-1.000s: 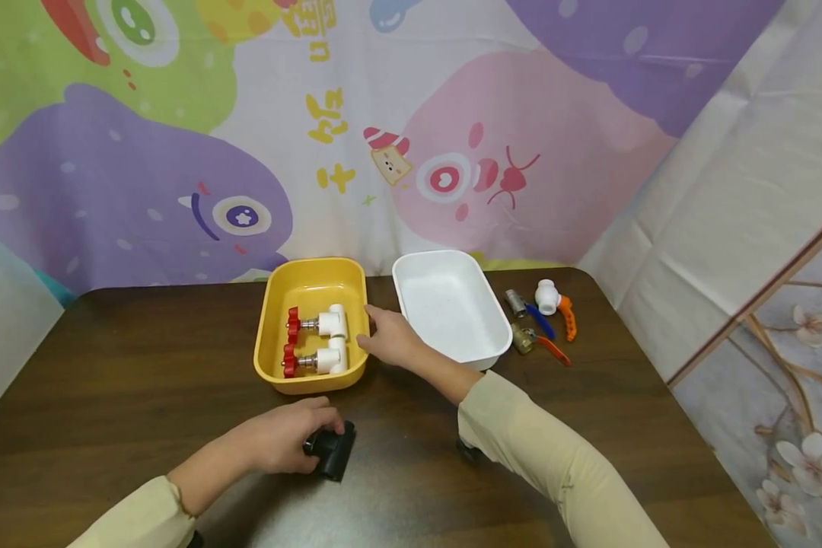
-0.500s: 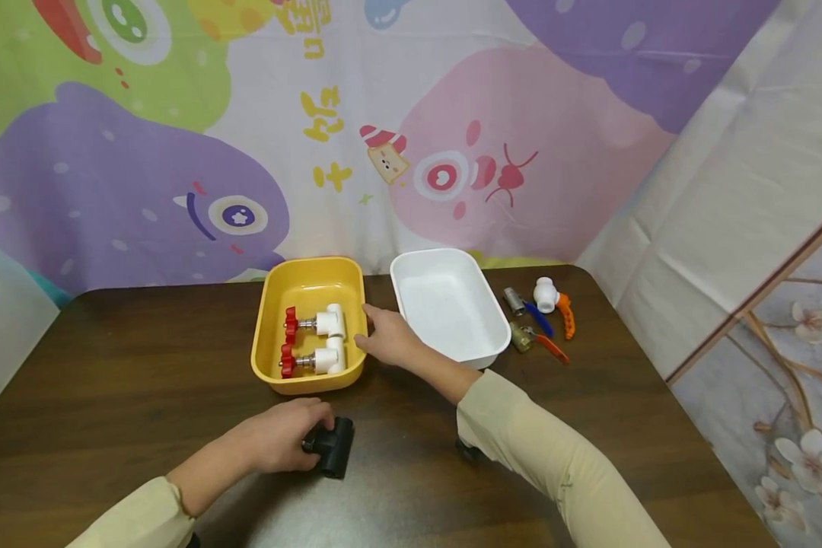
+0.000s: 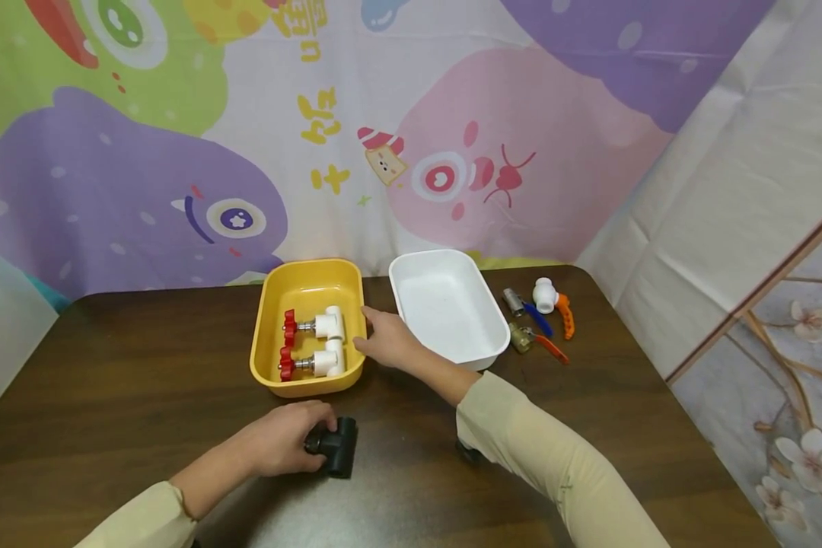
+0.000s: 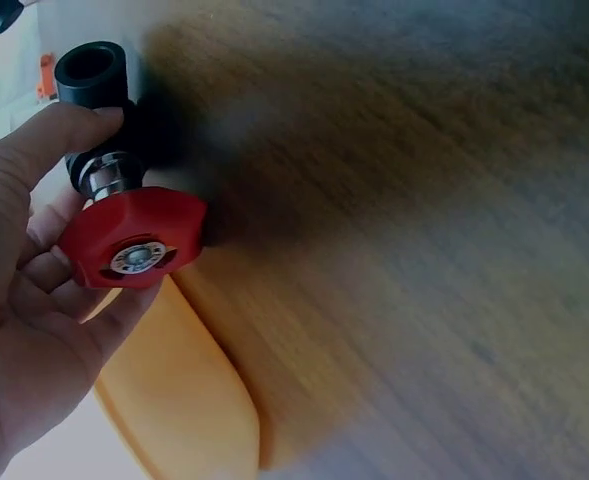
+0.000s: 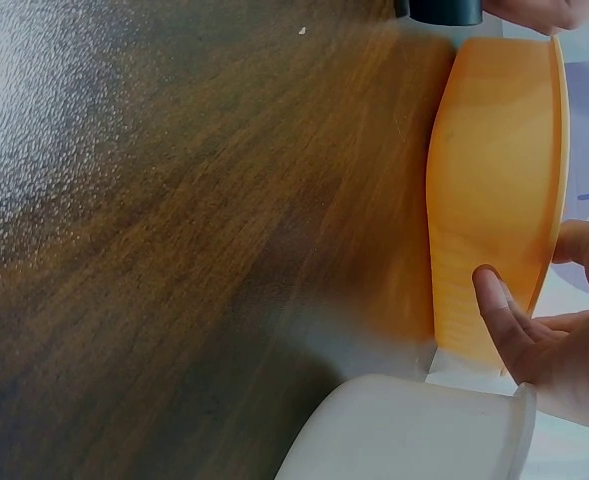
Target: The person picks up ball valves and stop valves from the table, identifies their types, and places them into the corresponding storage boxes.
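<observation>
My left hand [image 3: 289,439] grips a black valve [image 3: 340,449] with a red handwheel, low over the table in front of the yellow tray. In the left wrist view, the thumb lies across its black body and the fingers are curled around the red handwheel [image 4: 134,240]. With my right hand [image 3: 387,339] I pinch the right wall of the yellow tray [image 3: 308,390]; the right wrist view has the thumb on the outer wall and fingers over the rim. Inside that tray lie two white valves [image 3: 329,326] with red handwheels, side by side.
A white tray [image 3: 445,304] stands just right of the yellow one. Further right lie a white valve with an orange handle [image 3: 555,304], a metal valve with a blue handle [image 3: 526,310] and a brassy valve with an orange-red lever [image 3: 537,342]. A printed cloth hangs behind the table.
In my left hand the black valve has turned slightly, so its tee end stands more upright in the head view. The right hand keeps its place on the yellow tray.
</observation>
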`<state>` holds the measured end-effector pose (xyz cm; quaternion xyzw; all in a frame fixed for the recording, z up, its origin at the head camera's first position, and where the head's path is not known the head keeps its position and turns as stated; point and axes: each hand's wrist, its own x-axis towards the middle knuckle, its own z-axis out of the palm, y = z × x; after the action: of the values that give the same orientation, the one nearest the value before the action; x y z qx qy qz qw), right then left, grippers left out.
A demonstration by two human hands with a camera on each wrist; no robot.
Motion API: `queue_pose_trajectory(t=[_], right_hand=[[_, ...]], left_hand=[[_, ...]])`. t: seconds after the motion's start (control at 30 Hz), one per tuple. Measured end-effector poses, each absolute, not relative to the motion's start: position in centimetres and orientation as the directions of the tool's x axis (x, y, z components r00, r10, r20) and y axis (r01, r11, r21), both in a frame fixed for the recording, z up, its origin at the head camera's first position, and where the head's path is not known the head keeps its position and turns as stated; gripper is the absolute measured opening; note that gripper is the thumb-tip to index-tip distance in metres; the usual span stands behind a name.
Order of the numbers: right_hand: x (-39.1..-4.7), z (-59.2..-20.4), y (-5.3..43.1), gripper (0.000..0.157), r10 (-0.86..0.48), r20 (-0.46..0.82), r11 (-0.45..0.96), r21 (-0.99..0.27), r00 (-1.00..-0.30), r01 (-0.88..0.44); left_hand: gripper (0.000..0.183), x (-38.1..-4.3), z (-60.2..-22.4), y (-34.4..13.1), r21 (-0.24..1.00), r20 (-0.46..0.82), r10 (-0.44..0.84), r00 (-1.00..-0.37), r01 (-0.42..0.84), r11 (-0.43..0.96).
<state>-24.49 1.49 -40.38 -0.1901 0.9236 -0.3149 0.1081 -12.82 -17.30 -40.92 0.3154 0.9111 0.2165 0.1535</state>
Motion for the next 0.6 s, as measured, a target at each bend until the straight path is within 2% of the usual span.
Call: queue_pose_trajectory(t=[0.43, 0.6], right_hand=[[-24.5, -40.5, 1.6, 0.060, -0.427, -0.045, 0.726, -0.612, -0.903, -0.313], [-24.4, -40.4, 1.5, 0.060, -0.433, -0.037, 0.716, -0.620, -0.901, -0.319]], left_hand=[[0.031, -13.0, -40.5, -17.5, 0.559, -0.119, 0.608, -0.785, 0.453, 0.694], [0.032, -12.9, -39.6, -17.5, 0.565, -0.091, 0.616, -0.782, 0.469, 0.679]])
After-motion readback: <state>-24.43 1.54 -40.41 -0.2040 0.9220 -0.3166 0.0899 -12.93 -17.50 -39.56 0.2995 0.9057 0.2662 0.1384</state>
